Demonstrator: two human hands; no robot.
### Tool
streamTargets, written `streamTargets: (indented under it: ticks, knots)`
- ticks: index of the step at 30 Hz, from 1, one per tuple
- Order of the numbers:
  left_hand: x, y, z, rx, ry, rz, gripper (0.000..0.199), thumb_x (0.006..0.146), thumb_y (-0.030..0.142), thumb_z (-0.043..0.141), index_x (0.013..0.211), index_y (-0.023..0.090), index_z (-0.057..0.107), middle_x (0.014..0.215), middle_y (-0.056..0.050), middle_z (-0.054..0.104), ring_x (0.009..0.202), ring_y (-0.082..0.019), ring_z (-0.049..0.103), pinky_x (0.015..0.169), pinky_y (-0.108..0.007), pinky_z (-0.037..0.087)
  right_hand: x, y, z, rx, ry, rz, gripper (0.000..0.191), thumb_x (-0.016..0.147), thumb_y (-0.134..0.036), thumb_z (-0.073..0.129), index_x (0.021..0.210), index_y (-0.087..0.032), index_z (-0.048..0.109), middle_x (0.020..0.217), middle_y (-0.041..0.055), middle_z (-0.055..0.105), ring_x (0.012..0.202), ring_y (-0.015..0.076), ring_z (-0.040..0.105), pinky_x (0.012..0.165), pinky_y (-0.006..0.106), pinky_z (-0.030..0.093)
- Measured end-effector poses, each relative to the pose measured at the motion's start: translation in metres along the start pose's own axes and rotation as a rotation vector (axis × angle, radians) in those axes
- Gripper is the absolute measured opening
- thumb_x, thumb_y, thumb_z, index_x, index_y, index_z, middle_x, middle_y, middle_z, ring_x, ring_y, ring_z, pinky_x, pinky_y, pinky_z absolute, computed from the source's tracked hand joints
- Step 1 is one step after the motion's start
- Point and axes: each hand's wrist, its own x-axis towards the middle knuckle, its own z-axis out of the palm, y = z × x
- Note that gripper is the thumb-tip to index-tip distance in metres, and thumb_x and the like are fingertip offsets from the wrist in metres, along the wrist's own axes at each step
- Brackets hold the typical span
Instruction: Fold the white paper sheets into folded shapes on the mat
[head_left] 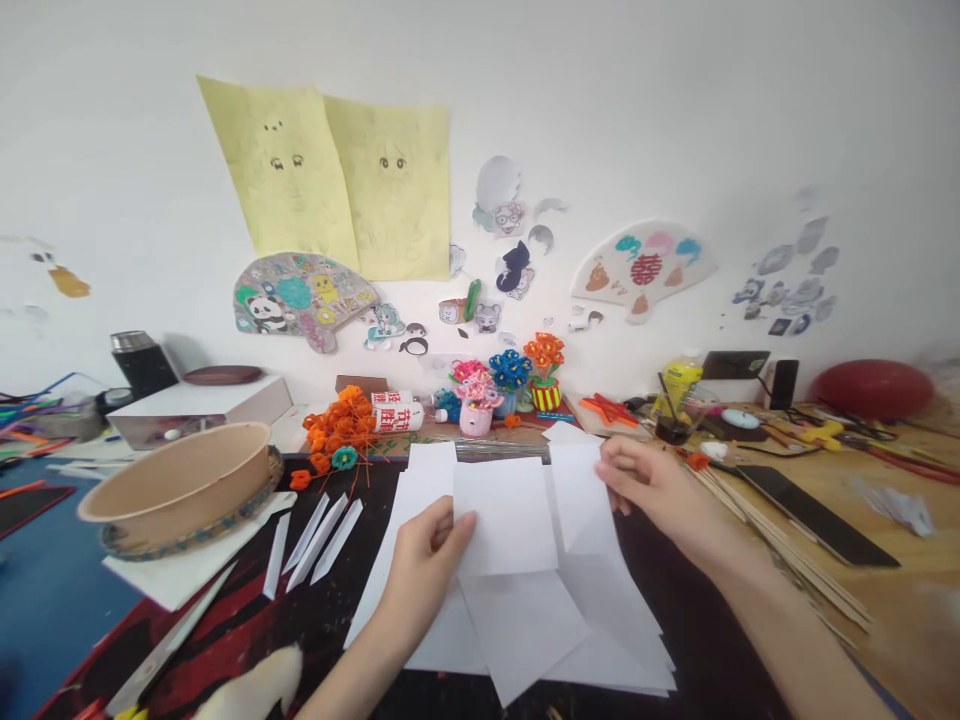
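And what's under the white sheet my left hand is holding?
A tilted white sheet pokes out below the held sheet, over larger white paper. Whatever the held sheet directly covers can't be seen.

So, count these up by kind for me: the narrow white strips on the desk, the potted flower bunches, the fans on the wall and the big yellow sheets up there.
Narrow white strips: 4
Potted flower bunches: 3
Wall fans: 2
Yellow sheets: 2
Total: 11

White paper (506, 515); orange flowers (346, 425); red-yellow striped pot (546, 397).
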Motion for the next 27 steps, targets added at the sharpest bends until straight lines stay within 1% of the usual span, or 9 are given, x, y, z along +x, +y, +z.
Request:
streamTargets:
  ticks: [3,5,9,14,21,27]
  knots:
    - [0.001,0.002,-0.004,0.014,0.038,0.019,0.036,0.08,0.049,0.056,0.063,0.018,0.047,0.055,0.007,0.032,0.051,-0.01,0.032,0.047,-0.022,0.024,0.004,0.005,0.018,-0.007,-0.014,-0.005,0.038,0.077,-0.055,0.061,0.071,-0.021,0.048,0.051,-0.0038,0.053,0.044,0.011,0.045,0.045,0.024,0.035]
    - [0.002,0.001,-0.005,0.037,0.05,0.027,0.036,0.08,0.047,0.056,0.061,0.019,0.044,0.054,0.007,0.03,0.05,-0.009,0.031,0.047,-0.022,0.023,0.003,0.007,0.023,-0.013,0.002,-0.007,0.036,0.077,-0.052,0.062,0.07,-0.021,0.048,0.05,-0.0041,0.053,0.043,0.0103,0.045,0.044,0.023,0.034]
    - [0.003,-0.001,-0.004,0.046,0.069,0.025,0.035,0.081,0.046,0.054,0.061,0.019,0.044,0.053,0.007,0.032,0.049,-0.01,0.033,0.048,-0.022,0.025,0.0,0.01,0.021,-0.02,0.04,-0.03,0.035,0.077,-0.052,0.063,0.068,-0.021,0.047,0.051,-0.0042,0.053,0.046,0.0113,0.048,0.045,0.023,0.035]
    - [0.004,-0.003,-0.003,0.043,0.093,0.024,0.034,0.08,0.047,0.055,0.063,0.019,0.046,0.055,0.007,0.032,0.051,-0.01,0.033,0.048,-0.022,0.027,-0.001,0.012,0.017,-0.033,0.035,-0.019,0.036,0.076,-0.052,0.063,0.068,-0.021,0.047,0.05,-0.0035,0.054,0.043,0.0108,0.045,0.044,0.024,0.034]
    - [0.004,-0.002,-0.003,0.07,0.08,0.042,0.033,0.083,0.046,0.053,0.065,0.018,0.049,0.055,0.006,0.034,0.052,-0.01,0.034,0.048,-0.022,0.027,-0.001,0.012,0.016,-0.019,0.051,-0.007,0.034,0.077,-0.05,0.063,0.069,-0.021,0.048,0.05,-0.0041,0.053,0.044,0.0108,0.046,0.045,0.024,0.034]
    - [0.004,-0.004,-0.004,0.081,0.076,0.031,0.033,0.083,0.048,0.053,0.069,0.018,0.053,0.057,0.005,0.038,0.054,-0.012,0.038,0.049,-0.022,0.029,-0.001,0.013,0.016,-0.007,0.05,0.001,0.038,0.074,-0.056,0.064,0.068,-0.021,0.048,0.05,-0.0043,0.052,0.045,0.0117,0.047,0.045,0.024,0.034]
